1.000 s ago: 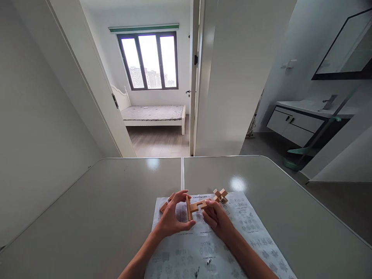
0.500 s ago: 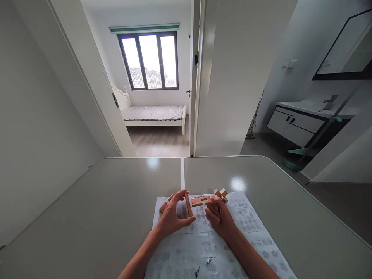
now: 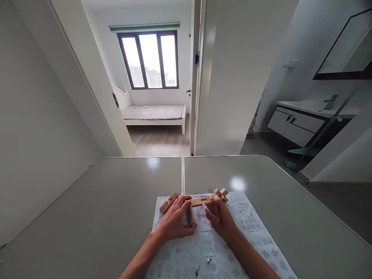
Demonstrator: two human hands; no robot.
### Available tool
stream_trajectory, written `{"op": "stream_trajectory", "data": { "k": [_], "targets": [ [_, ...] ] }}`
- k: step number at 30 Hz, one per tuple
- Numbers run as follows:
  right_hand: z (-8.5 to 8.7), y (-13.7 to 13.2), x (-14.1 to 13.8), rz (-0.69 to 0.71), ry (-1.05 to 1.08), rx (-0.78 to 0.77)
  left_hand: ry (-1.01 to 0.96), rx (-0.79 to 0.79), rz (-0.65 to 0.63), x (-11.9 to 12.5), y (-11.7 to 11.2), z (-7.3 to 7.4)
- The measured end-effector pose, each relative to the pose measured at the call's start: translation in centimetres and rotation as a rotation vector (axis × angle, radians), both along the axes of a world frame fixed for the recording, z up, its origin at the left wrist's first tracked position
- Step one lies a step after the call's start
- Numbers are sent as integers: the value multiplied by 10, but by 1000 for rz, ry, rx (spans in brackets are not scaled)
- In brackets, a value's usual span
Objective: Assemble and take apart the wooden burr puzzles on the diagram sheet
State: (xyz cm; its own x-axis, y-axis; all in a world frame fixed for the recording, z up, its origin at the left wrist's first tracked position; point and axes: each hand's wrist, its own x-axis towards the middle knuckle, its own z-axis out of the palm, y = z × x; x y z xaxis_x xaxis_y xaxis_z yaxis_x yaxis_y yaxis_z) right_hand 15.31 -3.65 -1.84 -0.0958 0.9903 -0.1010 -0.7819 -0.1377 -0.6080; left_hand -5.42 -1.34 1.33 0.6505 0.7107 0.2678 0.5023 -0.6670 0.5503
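Both hands work over a printed instruction sheet (image 3: pixel 221 248) on a grey table (image 3: pixel 101 209). My left hand (image 3: pixel 176 223) pinches a short wooden bar (image 3: pixel 190 217) that stands nearly on end against the paper. My right hand (image 3: pixel 219 217) grips a flat slotted wooden piece (image 3: pixel 200 201) held level, its left end close to the bar's top. An assembled cross of wooden bars (image 3: pixel 221 193) sits just beyond my right hand. A loose notched wooden piece (image 3: pixel 169 202) lies beyond my left hand, at the sheet's far left corner.
The table has a seam (image 3: pixel 182 174) down its middle and rounded far corners. Past it an open doorway shows a bedroom with a bed (image 3: pixel 152 114) and a window. At right stand a sink cabinet (image 3: pixel 299 120) and a mirror.
My left hand has lowered its bar toward the paper and tipped forward. The slotted piece in my right hand came apart from the bar, levelled out and shifted slightly away.
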Motion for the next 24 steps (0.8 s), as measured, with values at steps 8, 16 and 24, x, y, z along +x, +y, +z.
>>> {"op": "stream_trajectory", "data": {
  "k": [8, 16, 24],
  "targets": [
    [-4, 1, -2, -63, -63, 6, 34, 40, 29, -1, 0, -6],
    [-5, 2, 3, -86, -206, 31, -9, 36, -8, 1, 1, -2],
    [-2, -5, -13, -128, -434, 120, -41, 71, 91, -1, 6, -12]
  ]
}}
